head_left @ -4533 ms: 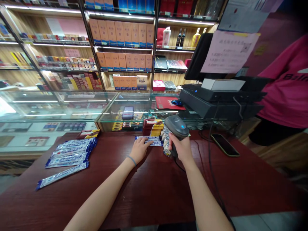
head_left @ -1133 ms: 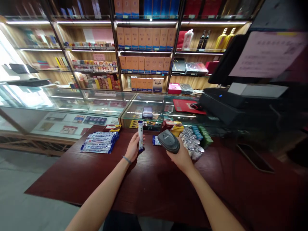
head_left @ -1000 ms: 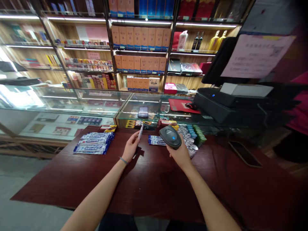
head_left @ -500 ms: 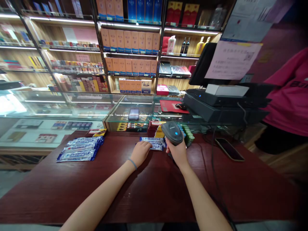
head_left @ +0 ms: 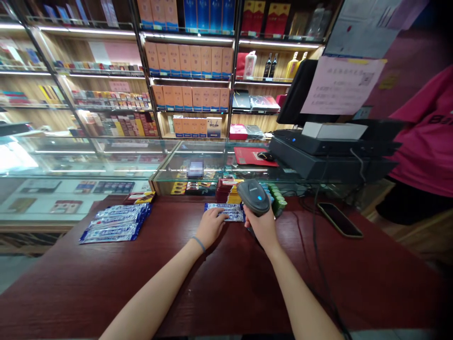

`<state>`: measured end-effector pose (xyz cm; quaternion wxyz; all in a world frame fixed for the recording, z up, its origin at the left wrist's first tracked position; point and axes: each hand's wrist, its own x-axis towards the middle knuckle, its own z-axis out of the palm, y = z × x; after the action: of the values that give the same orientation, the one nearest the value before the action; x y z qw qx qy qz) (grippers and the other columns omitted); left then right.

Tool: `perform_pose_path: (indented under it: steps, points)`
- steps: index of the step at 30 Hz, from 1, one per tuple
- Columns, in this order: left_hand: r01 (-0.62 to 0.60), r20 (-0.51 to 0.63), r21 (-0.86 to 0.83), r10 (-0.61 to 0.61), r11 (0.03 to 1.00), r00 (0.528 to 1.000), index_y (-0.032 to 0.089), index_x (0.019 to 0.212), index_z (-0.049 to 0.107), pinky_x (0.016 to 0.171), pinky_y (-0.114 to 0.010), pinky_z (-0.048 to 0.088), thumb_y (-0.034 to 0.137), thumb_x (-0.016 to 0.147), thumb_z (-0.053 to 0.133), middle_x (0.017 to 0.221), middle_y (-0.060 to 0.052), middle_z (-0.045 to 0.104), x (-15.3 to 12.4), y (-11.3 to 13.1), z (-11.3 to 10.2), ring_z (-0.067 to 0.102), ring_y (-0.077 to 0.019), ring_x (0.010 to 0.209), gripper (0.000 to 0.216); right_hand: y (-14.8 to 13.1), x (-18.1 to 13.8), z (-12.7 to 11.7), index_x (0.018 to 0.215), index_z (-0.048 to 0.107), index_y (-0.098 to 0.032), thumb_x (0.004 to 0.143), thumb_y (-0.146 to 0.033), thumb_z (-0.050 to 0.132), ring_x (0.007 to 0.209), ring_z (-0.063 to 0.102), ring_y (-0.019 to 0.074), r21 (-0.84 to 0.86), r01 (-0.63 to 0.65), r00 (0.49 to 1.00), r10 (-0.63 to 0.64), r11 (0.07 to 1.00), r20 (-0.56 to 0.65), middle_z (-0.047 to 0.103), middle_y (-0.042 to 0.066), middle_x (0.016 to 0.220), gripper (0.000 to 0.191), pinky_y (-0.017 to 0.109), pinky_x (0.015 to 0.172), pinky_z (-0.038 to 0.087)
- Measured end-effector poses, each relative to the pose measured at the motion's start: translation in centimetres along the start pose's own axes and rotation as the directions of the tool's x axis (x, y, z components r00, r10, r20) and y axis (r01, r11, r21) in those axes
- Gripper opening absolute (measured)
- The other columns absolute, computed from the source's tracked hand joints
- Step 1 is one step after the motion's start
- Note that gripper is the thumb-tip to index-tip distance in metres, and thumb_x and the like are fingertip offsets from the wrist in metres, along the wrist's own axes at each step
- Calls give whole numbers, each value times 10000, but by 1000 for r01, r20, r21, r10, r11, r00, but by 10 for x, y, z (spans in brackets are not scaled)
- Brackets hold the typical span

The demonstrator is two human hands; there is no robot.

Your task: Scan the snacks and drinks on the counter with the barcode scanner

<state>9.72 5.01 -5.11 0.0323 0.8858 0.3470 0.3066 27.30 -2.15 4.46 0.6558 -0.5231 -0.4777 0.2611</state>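
Some packets (head_left: pixel 234 216) remain at the left fingers (head_left: pixel 215 213) (grip unclear), a seemingly finished pile (head_left: pixel 115 224) lies left of them, right fingers (head_left: pixel 247 215) clamp the scanner (head_left: pixel 252 194).

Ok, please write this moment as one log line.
left hand: at blue-and-white packets | right hand: holding scanner | larger packet pile: table, left side

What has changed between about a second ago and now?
The left hand no longer holds a packet up; it has moved right and down to the smaller group of blue-and-white packets. The right hand still grips the scanner, and the larger packet group stays at left.
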Motion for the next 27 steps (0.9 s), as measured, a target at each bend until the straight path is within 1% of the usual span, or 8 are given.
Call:
perform_pose_path:
  steps: [4, 9, 12, 14, 17, 20, 23, 27]
  points:
    - [12, -13, -33, -12, 999, 1000, 214, 1194, 695, 1020, -481, 510, 114, 899, 633, 1262, -121, 668, 0, -2, 2, 610, -293, 1165, 319, -2, -2, 2, 1102, 528, -245, 778, -420, 765, 358, 528, 108, -10, -6, 1000, 6, 1000, 22, 684, -46, 713, 439, 233, 343, 465]
    - [41, -31, -73, -44, 996, 999, 206, 1214, 684, 1038, -487, 500, 158, 878, 686, 1267, -122, 676, 0, -3, 3, 616, -301, 1176, 340, -2, -7, 5, 983, 498, -253, 781, -410, 764, 363, 534, 111, -61, 4, 998, -1, 998, 56, 650, -68, 649, 369, 232, 374, 462]
    - [68, -53, -68, -71, 995, 996, 216, 1242, 674, 1048, -490, 492, 199, 895, 685, 1288, -123, 671, 0, -7, 0, 615, -303, 1193, 347, -3, -10, 8, 1007, 500, -252, 783, -404, 755, 373, 539, 122, -88, 19, 996, -11, 996, 92, 629, -75, 639, 372, 245, 383, 473]
    - [84, -58, -38, -86, 996, 995, 216, 1256, 668, 1049, -491, 489, 200, 905, 672, 1299, -125, 667, -3, -13, -8, 611, -304, 1202, 352, -4, -14, 12, 1047, 514, -253, 784, -400, 745, 389, 545, 131, -103, 20, 994, -9, 995, 112, 615, -80, 634, 379, 252, 388, 480]
    - [96, -55, 33, -94, 995, 994, 219, 1279, 657, 1047, -490, 485, 191, 908, 661, 1308, -123, 660, -15, -28, -31, 602, -303, 1211, 371, -6, -20, 18, 1022, 509, -254, 779, -405, 741, 387, 542, 131, -92, 26, 987, -11, 995, 161, 613, -76, 632, 369, 251, 394, 474]
    - [115, -63, 111, -109, 987, 992, 232, 1301, 644, 1056, -484, 474, 164, 903, 649, 1314, -116, 650, -39, -45, -66, 588, -292, 1219, 403, -5, -28, 25, 1058, 532, -249, 765, -395, 747, 401, 550, 131, -112, -12, 979, 34, 994, 200, 647, -56, 666, 392, 256, 421, 486]
    - [187, -106, 180, -170, 966, 980, 232, 1304, 637, 1048, -472, 477, 137, 911, 615, 1293, -114, 650, -73, -65, -103, 586, -278, 1204, 405, 0, -37, 33, 1139, 545, -248, 753, -373, 740, 445, 560, 134, -96, -13, 957, 40, 995, 286, 668, -42, 722, 450, 253, 449, 486]
    - [316, -179, 263, -276, 911, 944, 232, 1263, 645, 1022, -451, 494, 135, 940, 558, 1249, -104, 648, -127, -97, -148, 596, -265, 1162, 349, 5, -48, 45, 1173, 554, -241, 736, -346, 721, 597, 636, 164, -107, 13, 920, 31, 994, 392, 704, -2, 826, 479, 244, 521, 480]
